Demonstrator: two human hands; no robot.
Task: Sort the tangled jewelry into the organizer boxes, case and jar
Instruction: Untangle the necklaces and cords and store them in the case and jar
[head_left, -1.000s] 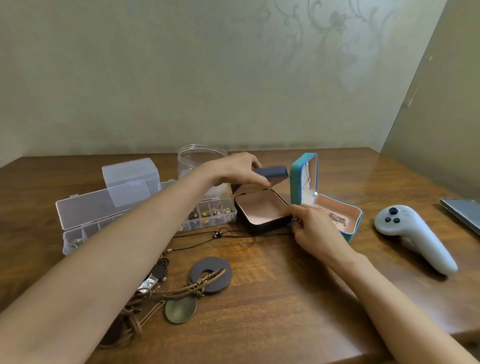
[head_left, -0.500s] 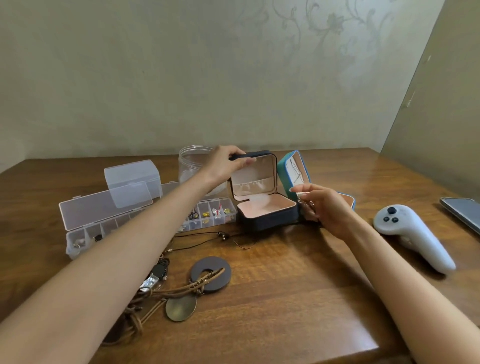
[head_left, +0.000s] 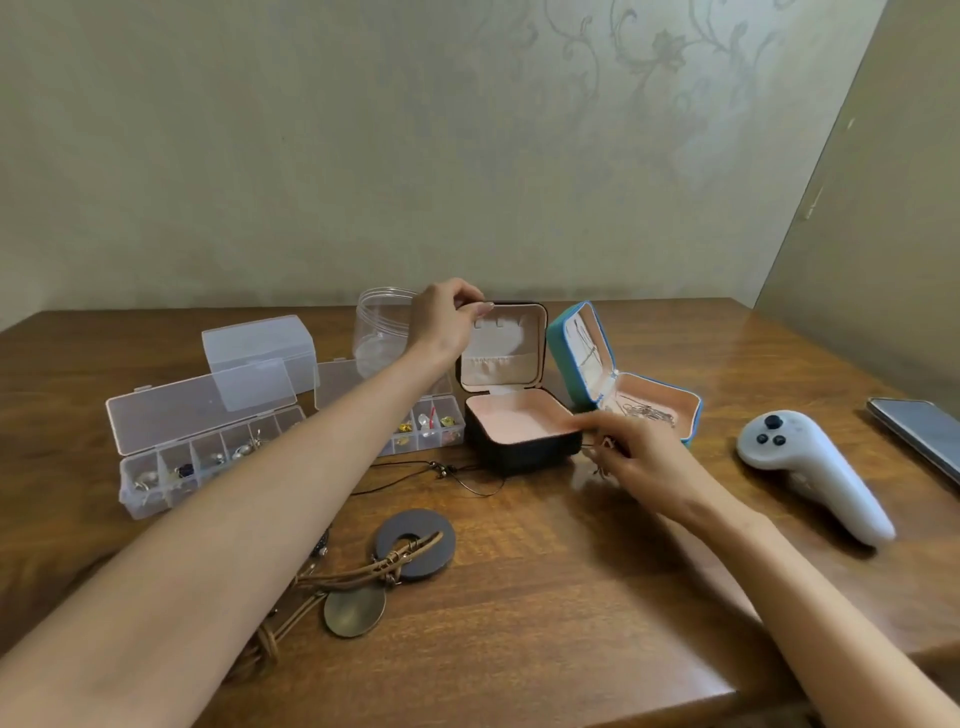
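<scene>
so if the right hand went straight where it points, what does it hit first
Likely the black case, its near right corner; the right hand points left at it, depth unclear.

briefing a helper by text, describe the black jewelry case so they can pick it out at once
On the wooden table, look between the clear organizer boxes and the teal case. The black jewelry case stands open, the left hand holding its upright lid. Unlike the teal case with chains inside, its outside is black and its pink tray looks empty.
</scene>
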